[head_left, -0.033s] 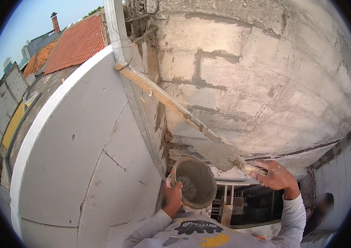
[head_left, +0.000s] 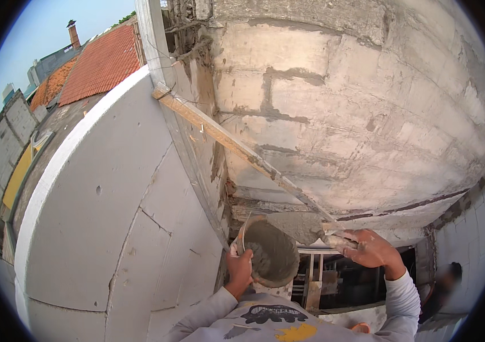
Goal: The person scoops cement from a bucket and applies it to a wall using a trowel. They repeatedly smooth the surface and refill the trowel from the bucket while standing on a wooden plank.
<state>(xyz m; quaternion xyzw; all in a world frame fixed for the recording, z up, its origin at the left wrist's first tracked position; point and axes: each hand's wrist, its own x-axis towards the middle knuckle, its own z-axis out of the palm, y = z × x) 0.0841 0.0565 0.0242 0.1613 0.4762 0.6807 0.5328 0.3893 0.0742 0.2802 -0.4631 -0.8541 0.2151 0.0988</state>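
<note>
My left hand [head_left: 239, 267] is closed on the near-left rim of a round bucket [head_left: 291, 257], which tilts so its mouth faces me. Wet grey mortar [head_left: 262, 259] coats the bucket's inside and lies in it. Fingers of my right hand [head_left: 371, 248] wrap the handle of a trowel [head_left: 296, 227]. Its flat blade, smeared with grey mortar, points left over the bucket's far rim. Whether blade and rim touch, I cannot tell.
A wooden brace [head_left: 225, 139] slants across the block wall [head_left: 356, 114] ahead. Grey panels [head_left: 117, 188] stand at my left. Below is a dark opening with a wooden frame [head_left: 314, 290]. A blurred person [head_left: 442, 290] is at lower right. Tiled roofs [head_left: 100, 65] lie beyond.
My right hand has moved the trowel slightly left and its blade now lies nearer the bucket's far rim. My left hand and the bucket stay in place. The view has shifted slightly.
</note>
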